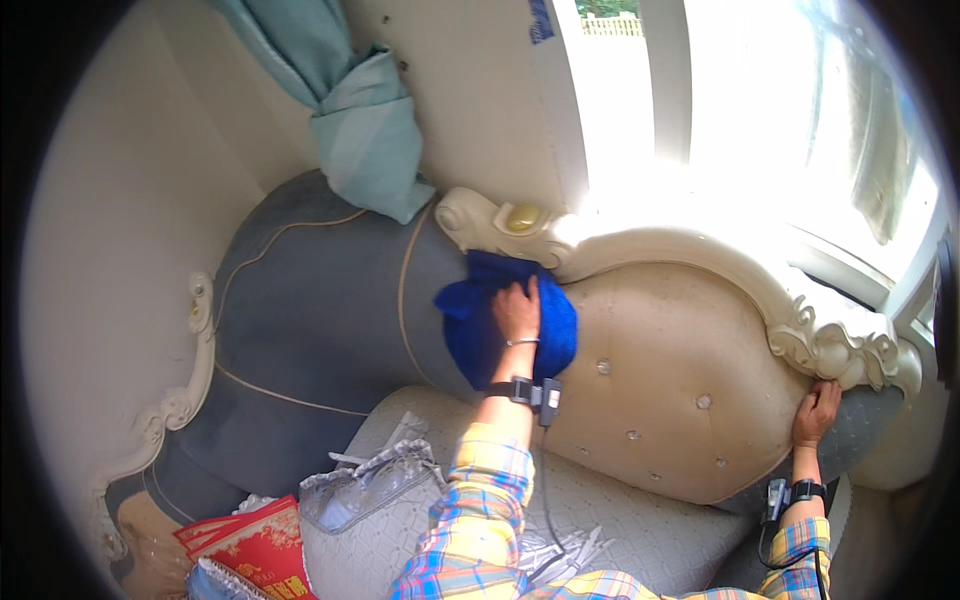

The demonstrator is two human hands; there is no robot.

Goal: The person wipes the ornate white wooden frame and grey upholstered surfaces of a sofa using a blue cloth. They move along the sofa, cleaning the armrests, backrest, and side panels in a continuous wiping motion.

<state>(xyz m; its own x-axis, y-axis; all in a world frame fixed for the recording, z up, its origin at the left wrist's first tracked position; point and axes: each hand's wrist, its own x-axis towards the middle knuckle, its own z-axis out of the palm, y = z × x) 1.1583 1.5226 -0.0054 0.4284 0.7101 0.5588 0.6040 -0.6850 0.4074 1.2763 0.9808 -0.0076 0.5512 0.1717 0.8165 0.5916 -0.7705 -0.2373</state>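
My left hand point(517, 312) presses a bright blue cloth point(470, 345) against the upholstered back of a sofa, just under its cream carved top rail point(680, 245). Its thumb and fingers close on the cloth, partly sunk in the folds. Beige padding with button tufts point(640, 390) lies directly right of the cloth, and grey-blue upholstery point(320, 300) to its left. At the far right, my right hand point(818, 412) has its fingers curled against the lower edge of the carved ornament point(840, 350), holding no loose thing.
A knotted pale teal curtain point(370, 135) hangs over the sofa's back left. On the patterned seat point(590, 500) lie a clear plastic bag with grey trim point(370, 490) and red printed packets point(255, 550). A bright window point(740, 110) stands behind. Cables trail from both wrist devices.
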